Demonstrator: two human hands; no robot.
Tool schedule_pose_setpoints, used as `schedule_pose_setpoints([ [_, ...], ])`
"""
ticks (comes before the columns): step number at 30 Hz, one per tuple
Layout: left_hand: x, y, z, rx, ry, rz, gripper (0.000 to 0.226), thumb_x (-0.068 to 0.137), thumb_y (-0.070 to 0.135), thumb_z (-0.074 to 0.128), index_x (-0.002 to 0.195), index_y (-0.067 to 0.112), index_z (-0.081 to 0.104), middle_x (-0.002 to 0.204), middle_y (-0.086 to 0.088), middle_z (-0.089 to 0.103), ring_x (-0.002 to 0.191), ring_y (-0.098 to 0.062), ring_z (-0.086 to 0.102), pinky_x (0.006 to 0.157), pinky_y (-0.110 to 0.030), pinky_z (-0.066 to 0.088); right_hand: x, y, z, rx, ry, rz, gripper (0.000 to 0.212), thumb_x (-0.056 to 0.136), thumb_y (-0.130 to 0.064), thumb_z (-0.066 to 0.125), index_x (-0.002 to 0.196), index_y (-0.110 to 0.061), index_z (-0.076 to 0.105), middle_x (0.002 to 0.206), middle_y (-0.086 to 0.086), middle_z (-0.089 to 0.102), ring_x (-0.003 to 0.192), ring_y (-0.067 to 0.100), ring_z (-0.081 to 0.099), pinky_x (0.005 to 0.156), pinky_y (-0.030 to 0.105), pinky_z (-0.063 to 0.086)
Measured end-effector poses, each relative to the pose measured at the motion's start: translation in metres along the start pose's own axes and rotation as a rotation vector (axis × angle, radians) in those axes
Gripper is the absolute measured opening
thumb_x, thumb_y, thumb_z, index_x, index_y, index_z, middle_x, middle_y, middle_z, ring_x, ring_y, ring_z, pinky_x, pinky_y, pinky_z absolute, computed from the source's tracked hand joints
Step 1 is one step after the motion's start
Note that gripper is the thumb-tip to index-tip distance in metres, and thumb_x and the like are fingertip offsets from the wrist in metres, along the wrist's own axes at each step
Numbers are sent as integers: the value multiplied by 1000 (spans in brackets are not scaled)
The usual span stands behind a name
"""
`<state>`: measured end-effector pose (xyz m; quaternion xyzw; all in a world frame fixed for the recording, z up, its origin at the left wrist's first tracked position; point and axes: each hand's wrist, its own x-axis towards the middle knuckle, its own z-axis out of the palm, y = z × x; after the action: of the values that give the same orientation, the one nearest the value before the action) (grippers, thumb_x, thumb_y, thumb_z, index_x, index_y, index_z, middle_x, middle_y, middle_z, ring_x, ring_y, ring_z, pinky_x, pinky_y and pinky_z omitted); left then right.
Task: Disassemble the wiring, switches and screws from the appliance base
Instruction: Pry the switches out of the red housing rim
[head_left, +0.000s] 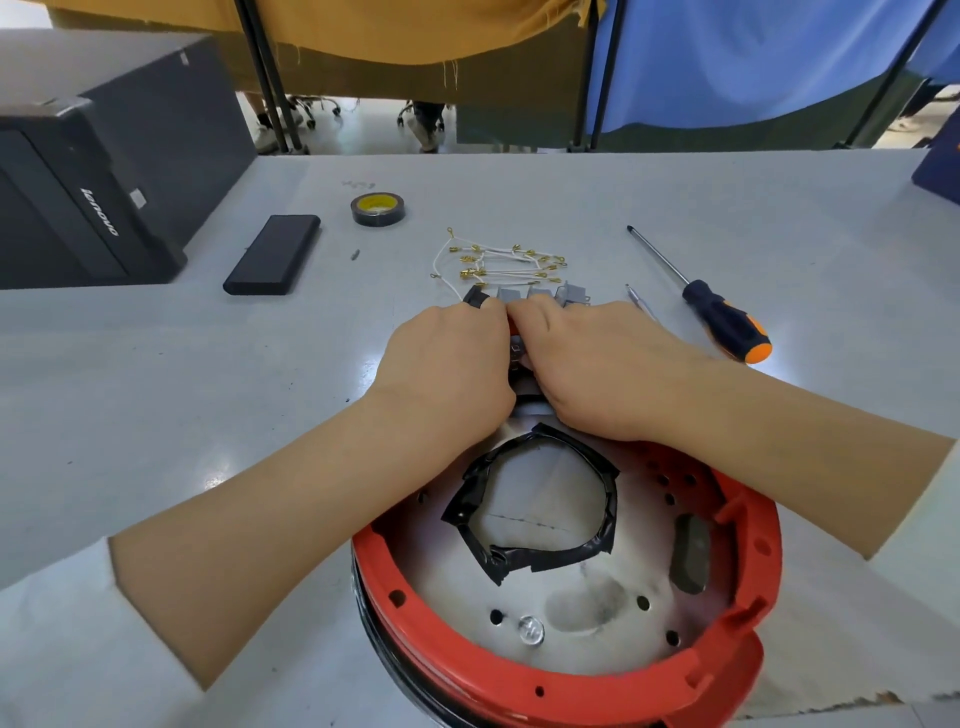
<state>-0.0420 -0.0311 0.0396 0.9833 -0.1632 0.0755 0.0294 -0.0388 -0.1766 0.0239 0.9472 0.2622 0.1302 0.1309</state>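
Across the whole frame spreads a pale grey worktable (156, 415), and at its lower centre sits the round red plastic appliance base (519, 670) with a bare metal floor, its far rim hidden under the wrists. A black desktop computer case (93, 171) fills the upper left, with a flat black rectangular block (272, 254) just beside it. The left hand (447, 364) and right hand (587, 364) meet at centre frame, knuckles nearly touching, fingers curled down over a small dark part with a glimpse of orange (519, 343) at the base's far edge; what exactly each finger pinches is hidden, though both hands look closed on that part. A ragged ring of black tape (540, 519) lines the opening in the base floor. Right of the hands lies a black-and-orange-handled screwdriver (724, 322), and at upper centre a roll of black tape with a yellow core (378, 209). Just beyond the fingertips stand small grey switch blocks (540, 295) in a row, and past them a loose bunch of white wires with gold terminals (498, 260). I judge the wiring mostly stripped out and a last switch now being worked free; next it likely needs a firm pull, then setting down with the others. Open table lies left of the hands; the removed parts crowd the far side.
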Motion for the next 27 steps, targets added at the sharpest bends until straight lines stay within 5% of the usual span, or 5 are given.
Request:
schedule_pose_setpoints([
  [8, -3, -4, 1, -83, 22, 12, 16, 81, 17, 49, 89, 16, 35, 64, 3, 30, 57, -19, 30, 44, -25, 18, -2, 3, -4, 121, 18, -13, 39, 96, -21, 38, 134, -12, 34, 123, 7, 51, 95, 29, 60, 66, 40, 46],
  [19, 1, -1, 2, -15, 5, 7, 16, 81, 14, 49, 88, 13, 34, 63, 2, 28, 53, -14, 23, 44, -25, 17, 1, 0, -2, 64, 0, 5, 36, 94, -20, 42, 128, -11, 35, 117, 8, 52, 82, 29, 61, 54, 34, 36],
  [27, 3, 0, -2, -33, -3, -25, 17, 78, 15, 51, 88, 14, 37, 63, 1, 29, 52, -12, 22, 44, -26, 18, 3, -3, -6, 10, -29, 46, 43, 89, -26, 49, 127, -11, 35, 117, 6, 52, 66, 24, 43, 45, 29, 11],
])
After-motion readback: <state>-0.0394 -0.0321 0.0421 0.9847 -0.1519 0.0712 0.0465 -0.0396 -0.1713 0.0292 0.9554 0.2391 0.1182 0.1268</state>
